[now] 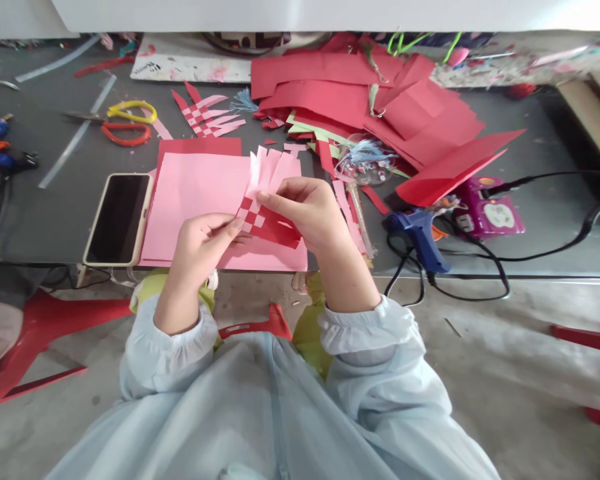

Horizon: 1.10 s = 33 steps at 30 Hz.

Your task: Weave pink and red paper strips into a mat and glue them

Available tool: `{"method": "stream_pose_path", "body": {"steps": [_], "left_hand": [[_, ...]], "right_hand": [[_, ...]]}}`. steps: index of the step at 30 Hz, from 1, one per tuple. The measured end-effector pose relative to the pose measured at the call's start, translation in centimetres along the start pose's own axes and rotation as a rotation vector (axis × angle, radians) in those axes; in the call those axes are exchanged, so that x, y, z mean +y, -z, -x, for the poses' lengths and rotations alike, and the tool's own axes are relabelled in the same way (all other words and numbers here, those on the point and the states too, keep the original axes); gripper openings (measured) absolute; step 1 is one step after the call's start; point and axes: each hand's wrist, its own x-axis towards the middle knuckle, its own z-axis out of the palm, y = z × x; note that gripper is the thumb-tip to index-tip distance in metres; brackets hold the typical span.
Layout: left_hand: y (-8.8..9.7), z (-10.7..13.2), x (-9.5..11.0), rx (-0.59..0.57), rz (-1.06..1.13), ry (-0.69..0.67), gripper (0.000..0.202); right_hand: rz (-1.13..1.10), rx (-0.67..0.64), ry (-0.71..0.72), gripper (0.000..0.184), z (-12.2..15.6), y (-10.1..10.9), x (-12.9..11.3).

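My left hand (pixel 203 245) and my right hand (pixel 310 212) both pinch a woven piece of red and pink paper strips (pixel 263 213), held just above a pink sheet (pixel 195 193) at the table's front edge. Loose pink strip ends fan upward from the weave, and red strips stick out under my right hand. The left fingers grip its lower left corner; the right thumb and forefinger press its upper middle. A second woven red and pink piece (pixel 205 115) lies farther back on the grey table (pixel 55 213).
A phone (pixel 119 218) lies left of the pink sheet. Scissors with yellow and red handles (pixel 125 121) lie at the back left. Red paper sheets (pixel 380 107) pile at the back right. A blue glue gun (pixel 420 233) with black cables and a purple box (pixel 485 212) sit at the right.
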Motion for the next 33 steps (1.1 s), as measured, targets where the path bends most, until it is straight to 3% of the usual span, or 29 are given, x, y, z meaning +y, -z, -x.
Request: {"method": "stream_pose_path", "body": {"steps": [4, 7, 9, 12, 15, 17, 21, 25, 33], "left_hand": [[-0.1, -0.1, -0.1, 0.025, 0.012, 0.015, 0.038], [-0.1, -0.3, -0.1, 0.153, 0.042, -0.017, 0.045], [-0.1, -0.3, 0.0, 0.237, 0.041, -0.018, 0.054], [0.0, -0.3, 0.5, 0.21, 0.056, 0.097, 0.064], [0.1, -0.3, 1.0, 0.137, 0.146, 0.171, 0.063], [0.2, -0.4, 1.1, 0.141, 0.215, 0.151, 0.059], [0.2, -0.2, 1.2, 0.137, 0.288, 0.112, 0.049], [0.2, 0.3, 1.3, 0.086, 0.293, 0.085, 0.038], [-0.6, 0.2, 0.1, 0.04, 0.274, 0.069, 0.032]], "right_hand": [[-0.015, -0.004, 0.012, 0.05, 0.0, 0.2, 0.1], [-0.026, 0.03, 0.068, 0.048, 0.0, 0.2, 0.2], [0.027, 0.085, 0.18, 0.045, -0.1, 0.1, 0.3], [0.242, 0.212, 0.565, 0.035, 0.0, -0.1, 0.4], [0.488, 0.256, 1.024, 0.01, 0.5, -0.3, 0.6], [0.645, 0.248, 1.21, 0.012, 1.0, -0.4, 0.7], [0.858, 0.252, 1.446, 0.012, 1.9, -0.6, 0.9], [0.929, 0.286, 1.535, 0.016, 2.2, -0.4, 1.1], [1.091, 0.265, 1.463, 0.016, 3.0, 0.4, 1.4]]}}
